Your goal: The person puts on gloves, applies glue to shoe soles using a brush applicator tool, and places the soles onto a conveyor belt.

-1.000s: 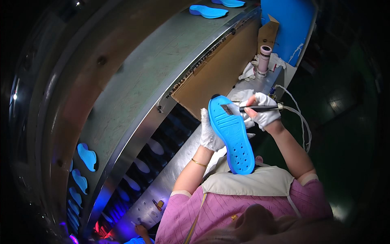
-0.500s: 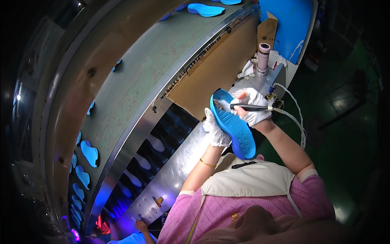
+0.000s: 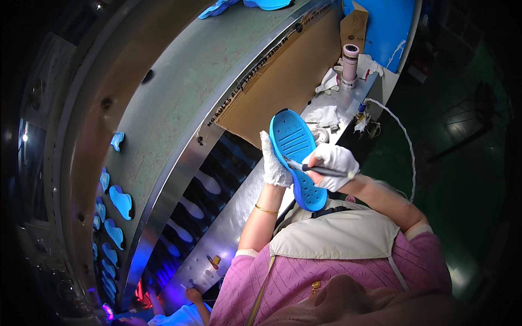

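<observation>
A blue shoe sole (image 3: 292, 136) with grooves at its far part and small holes at its near part is tilted up in front of my chest. My left hand (image 3: 275, 167), in a white knit glove, grips it along its left edge. In my right hand (image 3: 338, 162), also gloved in white, is a black-handled brush (image 3: 325, 171). The brush's pale tip meets the sole around its middle, by the left side. Both hands are closed on what they hold.
Several blue soles (image 3: 120, 202) lie on the green conveyor belt (image 3: 179, 87) to the left. A metal ledge (image 3: 234, 201) holds a crumpled white cloth (image 3: 322, 116) and a pink bottle (image 3: 349, 66). A cardboard sheet (image 3: 283, 81) lines the belt. Another person's arm (image 3: 194, 298) shows at lower left.
The brush has moved from the sole's far end toward me, to its middle. Sole and left hand have shifted slightly left. The soles at the belt's far end have shifted left.
</observation>
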The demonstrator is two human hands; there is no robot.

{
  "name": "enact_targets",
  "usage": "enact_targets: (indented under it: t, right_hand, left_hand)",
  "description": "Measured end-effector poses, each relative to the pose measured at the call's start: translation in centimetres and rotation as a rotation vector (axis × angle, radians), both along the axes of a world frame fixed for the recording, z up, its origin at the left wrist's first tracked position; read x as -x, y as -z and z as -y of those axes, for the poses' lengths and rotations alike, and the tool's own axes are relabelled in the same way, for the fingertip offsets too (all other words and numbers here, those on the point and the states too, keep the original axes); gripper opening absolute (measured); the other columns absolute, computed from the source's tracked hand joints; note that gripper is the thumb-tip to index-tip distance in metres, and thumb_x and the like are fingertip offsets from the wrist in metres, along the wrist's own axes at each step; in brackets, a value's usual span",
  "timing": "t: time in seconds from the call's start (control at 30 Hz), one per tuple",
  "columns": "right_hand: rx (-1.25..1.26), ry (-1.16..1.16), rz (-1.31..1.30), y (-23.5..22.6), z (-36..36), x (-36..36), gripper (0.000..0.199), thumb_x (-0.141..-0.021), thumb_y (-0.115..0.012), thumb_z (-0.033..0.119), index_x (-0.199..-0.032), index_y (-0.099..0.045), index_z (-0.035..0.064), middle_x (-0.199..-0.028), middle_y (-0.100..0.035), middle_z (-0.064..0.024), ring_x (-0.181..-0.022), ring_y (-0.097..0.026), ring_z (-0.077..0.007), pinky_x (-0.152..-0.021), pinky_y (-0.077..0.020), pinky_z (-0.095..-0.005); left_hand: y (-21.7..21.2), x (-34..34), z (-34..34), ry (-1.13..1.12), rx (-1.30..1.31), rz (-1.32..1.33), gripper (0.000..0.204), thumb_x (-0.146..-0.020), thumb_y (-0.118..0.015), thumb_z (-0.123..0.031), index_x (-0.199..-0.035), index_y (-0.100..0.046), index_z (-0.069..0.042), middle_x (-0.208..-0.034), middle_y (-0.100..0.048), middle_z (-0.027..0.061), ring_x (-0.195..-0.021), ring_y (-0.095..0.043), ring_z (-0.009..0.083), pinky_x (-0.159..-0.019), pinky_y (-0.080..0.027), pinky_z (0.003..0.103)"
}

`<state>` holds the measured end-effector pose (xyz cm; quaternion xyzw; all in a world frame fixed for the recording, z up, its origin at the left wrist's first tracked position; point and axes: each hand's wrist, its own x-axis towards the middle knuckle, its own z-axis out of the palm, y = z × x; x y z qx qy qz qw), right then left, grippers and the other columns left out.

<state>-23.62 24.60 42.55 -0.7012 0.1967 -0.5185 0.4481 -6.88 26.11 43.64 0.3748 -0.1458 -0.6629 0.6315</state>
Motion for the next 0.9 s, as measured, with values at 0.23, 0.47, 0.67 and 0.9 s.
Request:
enact_targets:
  t: [0.23,0.47,0.67,0.9]
  right_hand:
    - [-0.024,0.101,-0.132,1.4,0.0,1.9,0.017,-0.069,-0.074,0.008,-0.081,-0.063,0.0075,-0.079,-0.067,-0.0085,-0.069,-0.066,-0.0204,-0.064,-0.0532,-0.0280]
    - [-0.233,-0.105,0.008,0.9,0.4,1.2,0.013,-0.077,-0.070,0.004,-0.088,-0.064,0.0065,-0.082,-0.067,-0.0047,-0.073,-0.064,-0.0112,-0.067,-0.0510,-0.0242]
    - [-0.211,-0.210,-0.034,-0.8,-0.2,0.1,0.015,-0.076,-0.073,0.007,-0.088,-0.065,0.0048,-0.082,-0.067,-0.0079,-0.073,-0.064,-0.0157,-0.068,-0.0507,-0.0277]
    - [-0.256,-0.341,-0.042,-0.4,-0.5,-0.4,0.012,-0.080,-0.070,0.003,-0.089,-0.062,0.0019,-0.086,-0.068,-0.0091,-0.070,-0.063,-0.0108,-0.060,-0.0503,-0.0226]
  left_hand:
    - [8.6,-1.4,-4.1,0.013,-0.093,0.359,0.087,-0.083,-0.030,-0.076,-0.134,-0.042,-0.007,-0.120,-0.056,0.0124,-0.106,-0.056,0.0246,-0.095,-0.046,0.037]
    - [3.5,-0.4,-1.5,-0.031,0.084,0.085,0.099,-0.074,-0.032,-0.083,-0.136,-0.038,-0.006,-0.125,-0.055,0.0152,-0.107,-0.057,0.0303,-0.093,-0.048,0.045]
    - [3.0,-2.2,0.4,-0.064,0.354,-0.146,0.107,-0.065,-0.041,-0.087,-0.128,-0.042,-0.001,-0.113,-0.058,0.0176,-0.093,-0.060,0.0311,-0.094,-0.046,0.048]
    - [2.1,-3.6,2.0,0.009,0.666,-0.286,0.111,-0.061,-0.043,-0.088,-0.133,-0.041,-0.003,-0.117,-0.058,0.0201,-0.099,-0.061,0.0326,-0.091,-0.049,0.047]
